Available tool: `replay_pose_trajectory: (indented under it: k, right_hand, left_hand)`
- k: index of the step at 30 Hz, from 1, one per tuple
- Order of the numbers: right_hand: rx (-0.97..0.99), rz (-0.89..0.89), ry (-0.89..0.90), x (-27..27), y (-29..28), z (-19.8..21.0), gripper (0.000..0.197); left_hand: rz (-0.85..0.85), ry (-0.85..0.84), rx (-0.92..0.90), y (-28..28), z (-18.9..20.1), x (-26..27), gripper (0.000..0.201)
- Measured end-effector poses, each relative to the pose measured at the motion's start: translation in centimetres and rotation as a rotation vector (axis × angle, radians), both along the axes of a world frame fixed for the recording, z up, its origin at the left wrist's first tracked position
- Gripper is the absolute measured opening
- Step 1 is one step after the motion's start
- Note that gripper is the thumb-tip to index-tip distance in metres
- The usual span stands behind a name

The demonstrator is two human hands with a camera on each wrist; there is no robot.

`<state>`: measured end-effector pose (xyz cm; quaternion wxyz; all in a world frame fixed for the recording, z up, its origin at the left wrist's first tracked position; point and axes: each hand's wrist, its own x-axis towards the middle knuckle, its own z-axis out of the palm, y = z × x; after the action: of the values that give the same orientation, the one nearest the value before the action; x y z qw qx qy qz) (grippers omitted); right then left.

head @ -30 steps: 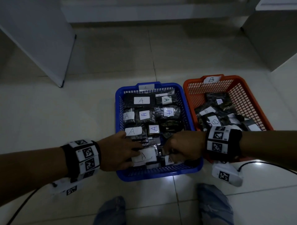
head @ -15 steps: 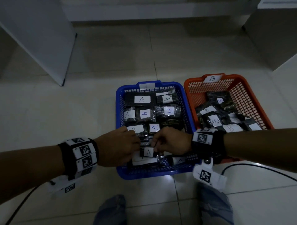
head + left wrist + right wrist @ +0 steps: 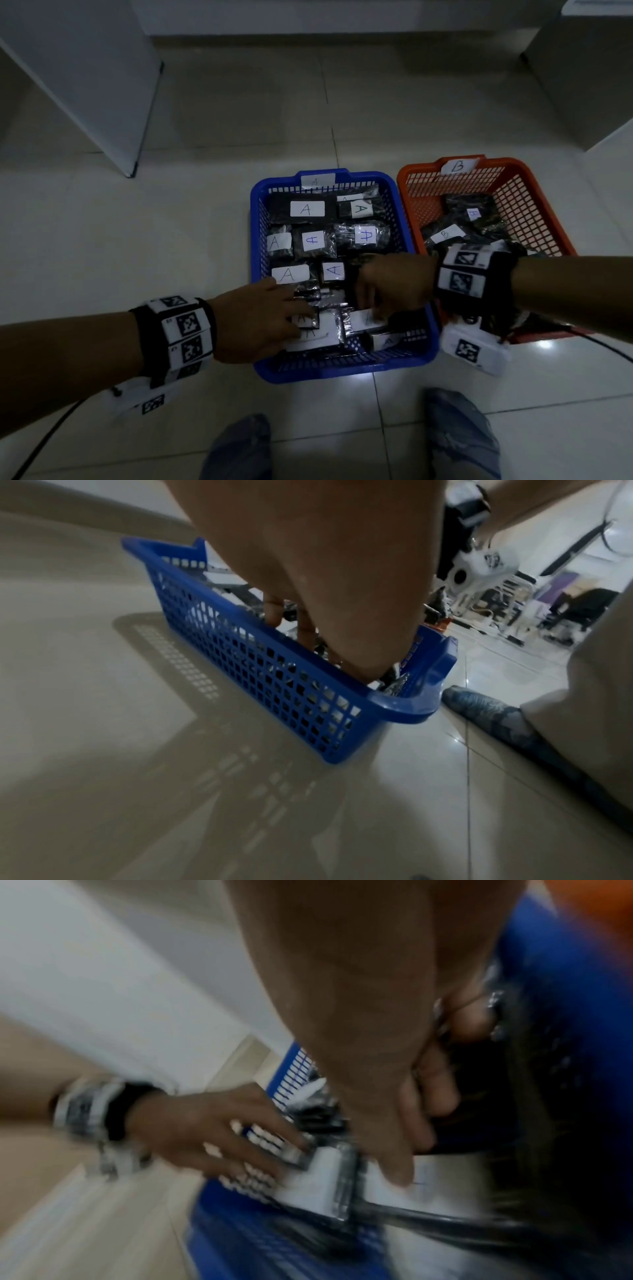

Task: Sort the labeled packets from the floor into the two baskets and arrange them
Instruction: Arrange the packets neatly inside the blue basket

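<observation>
Light, slippery black plastic-wrapped packets with white A labels [image 3: 365, 320] in blue mesh plastic basket [image 3: 416, 356]: best pinched by edges; left hand [image 3: 260, 320] flat, fingers spread; right hand [image 3: 394, 282] curled, hold unclear.

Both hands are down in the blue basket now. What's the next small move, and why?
Probably nudge the loose A-labelled black packets at the near end of the blue plastic basket flat into a row. Packets further back already lie in rows, these overlap askew. The left hand lies flat on one; the right hand fingers another, though its grip is blurred.
</observation>
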<state>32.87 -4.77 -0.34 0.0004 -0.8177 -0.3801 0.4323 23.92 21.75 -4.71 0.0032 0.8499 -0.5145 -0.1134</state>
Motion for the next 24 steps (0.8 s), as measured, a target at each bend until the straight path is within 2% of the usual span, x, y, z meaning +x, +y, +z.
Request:
replay_pose_trajectory:
  k: [3,7,9,13,15,18,21,24]
  right_hand:
    - [-0.095,0.246,-0.154,-0.8,-1.5,-0.3,0.039]
    - [-0.077,0.278,-0.233,-1.5,-1.7,-1.2,0.038]
    - [-0.100,0.298,-0.218,-1.4,-1.6,-0.7,0.034]
    - [-0.064,0.333,-0.153,-1.8,-1.7,-0.7,0.013]
    - [-0.018,0.240,-0.083,-1.2,-2.0,-0.1,0.013]
    - [0.106,-0.060,0.110,0.4,-2.3,0.7,0.014]
    - [0.312,-0.315,0.224,0.6,-1.4,-0.1,0.010]
    - [0.389,-0.458,0.253,-0.5,0.0,-2.3,0.011]
  left_hand:
    - [0.034,-0.011,-0.017,0.1,0.2,0.1,0.022]
    - [0.039,-0.002,0.014,0.0,0.5,0.4,0.025]
    - [0.044,0.004,0.017,-0.2,0.4,0.2,0.030]
    - [0.044,0.001,-0.009,-0.2,1.2,-0.2,0.032]
    - [0.043,-0.013,-0.022,-0.1,1.9,0.0,0.022]
    - [0.086,-0.041,-0.021,0.3,2.1,0.5,0.015]
    - [0.109,-0.042,-0.004,0.5,1.9,0.7,0.019]
    - [0.109,-0.031,0.003,0.7,1.7,0.6,0.025]
